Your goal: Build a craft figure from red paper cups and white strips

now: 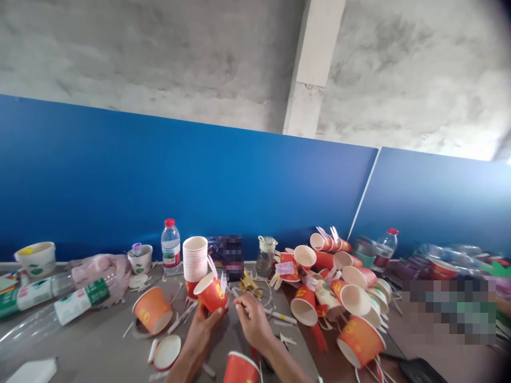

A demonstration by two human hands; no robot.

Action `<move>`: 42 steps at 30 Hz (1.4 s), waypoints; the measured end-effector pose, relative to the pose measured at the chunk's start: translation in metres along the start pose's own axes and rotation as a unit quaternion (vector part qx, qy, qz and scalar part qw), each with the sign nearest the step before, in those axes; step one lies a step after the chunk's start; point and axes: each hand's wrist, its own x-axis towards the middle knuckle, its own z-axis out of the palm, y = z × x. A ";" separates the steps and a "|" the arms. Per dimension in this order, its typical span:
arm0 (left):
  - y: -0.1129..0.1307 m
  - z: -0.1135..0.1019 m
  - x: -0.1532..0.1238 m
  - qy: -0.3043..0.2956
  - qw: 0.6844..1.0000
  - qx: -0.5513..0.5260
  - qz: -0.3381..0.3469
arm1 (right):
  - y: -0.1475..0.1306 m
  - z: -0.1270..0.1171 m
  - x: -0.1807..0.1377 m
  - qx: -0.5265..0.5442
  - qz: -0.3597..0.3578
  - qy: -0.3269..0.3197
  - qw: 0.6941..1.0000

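Observation:
My left hand is wrapped round a red paper cup with gold marks, tilted with its mouth to the upper left. Two white ear-shaped strips stick up from the cup's side. Just right of the cup is my right hand, its thumb and fingers pinched together; what they hold, if anything, is too small to make out. Behind the cup rises a tall stack of paper cups. An orange paper cup lies tipped to the left, and another red cup stands at the near edge.
A heap of paper cups, some with ears, covers the right side. Water bottles and a lidded glass jar stand along the blue partition. Large plastic bottles lie left. Paper scraps and a white cup base lie nearby.

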 end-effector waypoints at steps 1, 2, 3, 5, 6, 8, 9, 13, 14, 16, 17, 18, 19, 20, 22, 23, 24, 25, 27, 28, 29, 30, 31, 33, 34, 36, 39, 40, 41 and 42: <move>0.000 -0.001 -0.001 0.001 1.000 0.007 0.005 | 0.002 0.002 -0.004 -0.004 -0.009 0.003 1.000; 0.001 -0.001 -0.002 0.000 1.000 0.012 0.010 | 0.004 0.004 -0.007 -0.009 -0.019 0.008 1.000; 0.002 -0.001 -0.003 0.001 1.000 0.017 0.014 | 0.006 0.006 -0.010 -0.014 -0.029 0.015 0.999; 0.005 0.002 -0.007 0.010 0.999 0.030 0.021 | 0.008 0.009 -0.016 -0.025 -0.044 0.033 0.998; 0.007 0.004 -0.008 0.016 0.999 0.039 0.022 | 0.009 0.011 -0.019 -0.030 -0.048 0.042 0.998; 0.010 0.007 -0.010 0.027 0.998 0.057 0.020 | 0.009 0.014 -0.024 -0.039 -0.051 0.054 0.997; 0.011 0.008 -0.011 0.030 0.997 0.063 0.019 | 0.008 0.016 -0.026 -0.043 -0.053 0.058 0.996; 0.011 0.008 -0.013 0.018 0.996 0.076 0.031 | 0.003 0.020 -0.031 -0.066 -0.069 0.064 0.993; 0.010 0.008 -0.013 0.015 0.996 0.079 0.036 | 0.001 0.021 -0.031 -0.070 -0.074 0.066 0.993; 0.008 0.006 -0.012 0.011 0.995 0.088 0.042 | -0.002 0.020 -0.030 -0.066 -0.087 0.075 0.991; 0.007 0.005 -0.012 0.009 0.995 0.092 0.041 | -0.003 0.020 -0.028 -0.059 -0.094 0.081 0.990; 0.006 0.004 -0.012 0.007 0.995 0.095 0.040 | -0.004 0.019 -0.027 -0.052 -0.098 0.088 0.990; 0.005 0.004 -0.011 0.006 0.994 0.097 0.040 | -0.005 0.019 -0.026 -0.045 -0.099 0.092 0.990; 0.004 0.003 -0.012 0.006 0.994 0.097 0.040 | -0.006 0.018 -0.026 -0.040 -0.099 0.095 0.990; 0.005 0.004 -0.012 0.006 0.995 0.094 0.042 | -0.007 0.018 -0.025 -0.036 -0.100 0.092 0.990; 0.005 0.004 -0.012 0.004 0.995 0.092 0.042 | -0.007 0.018 -0.025 -0.035 -0.102 0.089 0.990; 0.006 0.005 -0.013 0.001 0.995 0.091 0.042 | -0.008 0.019 -0.026 -0.035 -0.105 0.085 0.990; 0.007 0.005 -0.013 -0.002 0.995 0.089 0.041 | -0.008 0.019 -0.026 -0.035 -0.109 0.082 0.990; 0.008 0.006 -0.013 -0.008 0.995 0.087 0.040 | -0.008 0.020 -0.027 -0.037 -0.113 0.080 0.990; 0.008 0.006 -0.013 -0.009 0.995 0.087 0.040 | -0.007 0.020 -0.027 -0.040 -0.113 0.080 0.989; 0.008 0.006 -0.013 -0.008 0.995 0.088 0.041 | -0.007 0.021 -0.028 -0.043 -0.112 0.083 0.989; 0.008 0.006 -0.013 -0.007 0.995 0.089 0.041 | -0.007 0.021 -0.028 -0.046 -0.111 0.088 0.989; 0.008 0.006 -0.013 -0.006 0.995 0.092 0.041 | -0.007 0.021 -0.028 -0.049 -0.109 0.094 0.988; 0.009 0.006 -0.014 -0.003 0.994 0.097 0.039 | -0.007 0.021 -0.028 -0.052 -0.106 0.103 0.988; 0.009 0.006 -0.014 -0.002 0.994 0.099 0.039 | -0.007 0.021 -0.027 -0.054 -0.104 0.105 0.988; 0.010 0.006 -0.014 0.001 0.994 0.098 0.040 | -0.008 0.021 -0.027 -0.061 -0.099 0.102 0.988; 0.010 0.006 -0.015 0.005 0.994 0.101 0.042 | -0.008 0.020 -0.026 -0.078 -0.097 0.102 0.987; 0.010 0.005 -0.015 0.005 0.994 0.105 0.041 | -0.009 0.020 -0.025 -0.084 -0.098 0.104 0.986; 0.010 0.005 -0.015 0.005 0.993 0.111 0.039 | -0.009 0.020 -0.025 -0.090 -0.098 0.105 0.985; 0.011 0.005 -0.016 0.005 0.993 0.116 0.037 | -0.009 0.019 -0.025 -0.095 -0.098 0.106 0.985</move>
